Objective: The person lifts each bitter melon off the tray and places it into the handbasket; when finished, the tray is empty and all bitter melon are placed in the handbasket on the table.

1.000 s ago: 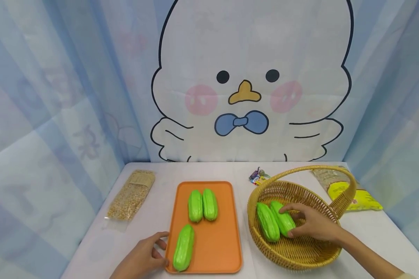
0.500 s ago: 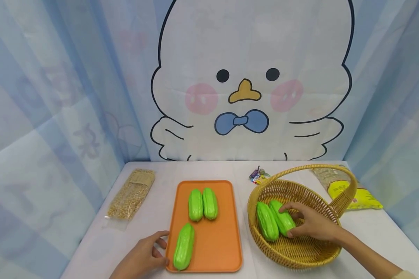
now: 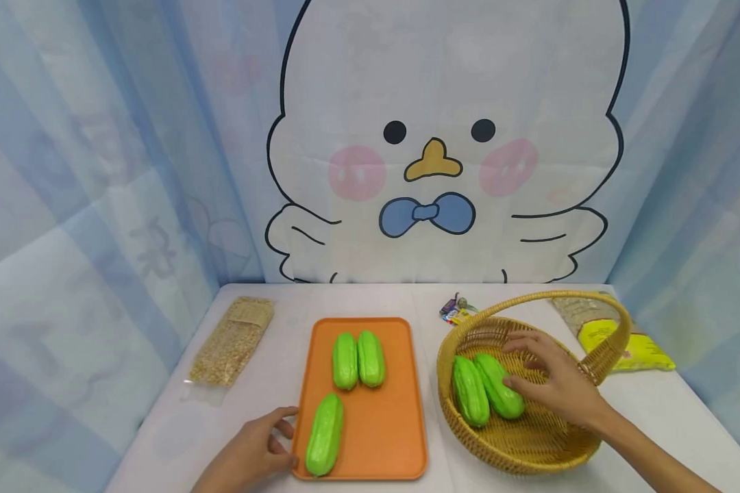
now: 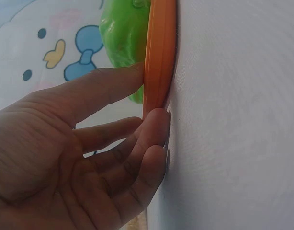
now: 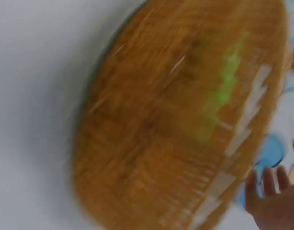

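Two green, ridged gourd-like vegetables (image 3: 471, 392) lie side by side in the round wicker basket (image 3: 518, 462). My right hand (image 3: 558, 380) hovers over the basket, fingers spread and holding nothing, just off the right-hand vegetable (image 3: 499, 385). In the right wrist view the basket (image 5: 152, 120) is blurred, with fingertips beyond its rim. On the left, my left hand (image 3: 253, 445) touches the left rim of the orange tray (image 3: 382, 438) with thumb and finger. A lone green vegetable (image 3: 325, 435) lies near that hand; a touching pair (image 3: 345, 361) lies farther back on the tray.
A clear bag of yellowish grains (image 3: 231, 342) lies left of the tray. Behind the basket are a small colourful packet (image 3: 456, 311) and a yellow-labelled bag (image 3: 623, 346). The basket's tall handle (image 3: 549, 296) arches over its far side. Curtains surround the white table (image 3: 179, 438).
My right hand has let go of the right-hand vegetable in the basket and lifted away, its fingers opening. My left hand stays at the tray's rim.
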`<state>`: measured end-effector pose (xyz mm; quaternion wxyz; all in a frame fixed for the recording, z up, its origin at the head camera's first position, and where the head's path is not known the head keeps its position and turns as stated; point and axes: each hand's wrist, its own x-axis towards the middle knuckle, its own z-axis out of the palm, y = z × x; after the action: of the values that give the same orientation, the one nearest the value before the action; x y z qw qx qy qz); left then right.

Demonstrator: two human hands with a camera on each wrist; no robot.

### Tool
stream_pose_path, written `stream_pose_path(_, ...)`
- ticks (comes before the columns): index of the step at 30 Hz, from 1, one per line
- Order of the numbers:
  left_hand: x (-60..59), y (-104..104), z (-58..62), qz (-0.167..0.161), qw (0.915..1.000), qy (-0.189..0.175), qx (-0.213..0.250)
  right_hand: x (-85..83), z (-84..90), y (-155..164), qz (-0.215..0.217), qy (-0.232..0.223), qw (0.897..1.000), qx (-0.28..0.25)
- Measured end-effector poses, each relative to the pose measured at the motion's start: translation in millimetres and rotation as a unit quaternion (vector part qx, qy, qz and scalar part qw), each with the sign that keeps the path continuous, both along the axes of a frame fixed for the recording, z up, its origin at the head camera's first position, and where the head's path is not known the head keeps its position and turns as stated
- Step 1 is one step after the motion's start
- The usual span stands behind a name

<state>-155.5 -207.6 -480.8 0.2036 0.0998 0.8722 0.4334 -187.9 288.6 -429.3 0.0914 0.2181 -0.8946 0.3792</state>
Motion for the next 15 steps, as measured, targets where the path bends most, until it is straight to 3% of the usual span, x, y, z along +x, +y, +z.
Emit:
stream_pose_path(3, -0.1, -2, 1.6, -0.001, 1.0000, 0.005, -0.003, 19.9, 16.7, -40, -0.008, 0.121, 0.992, -0.029)
stream_pose_path(5, -0.7, -2, 2.0, 0.002, 1.0000, 0.004, -0.001, 35.1, 24.3, -73, 0.015, 0.151, 0.986, -0.066)
stream_pose_path(6, -1.2, -2, 1.8, 0.003, 1.0000, 0.004, -0.001, 42.4, 26.5, -91, 0.029, 0.140, 0.986, -0.090)
stream_pose_path(8, -1.9, -2, 1.6, 0.006, 1.0000, 0.003, 0.000, 54.2, 26.1, -126, 0.057, 0.075, 0.985, -0.142)
stream_pose_path(10, -2.2, -2, 0.8, 0.007, 1.0000, 0.002, 0.000, 62.6, 20.1, -158, 0.063, -0.031, 0.981, -0.181)
stream_pose_path(12, -1.9, -3, -0.7, 0.005, 1.0000, -0.001, 0.006, 66.4, 9.5, -185, 0.062, -0.131, 0.966, -0.213)
stream_pose_path(15, -1.0, -3, -4.2, 0.000, 0.9999, -0.002, 0.017, 68.1, -11.2, -216, 0.063, -0.219, 0.948, -0.223)
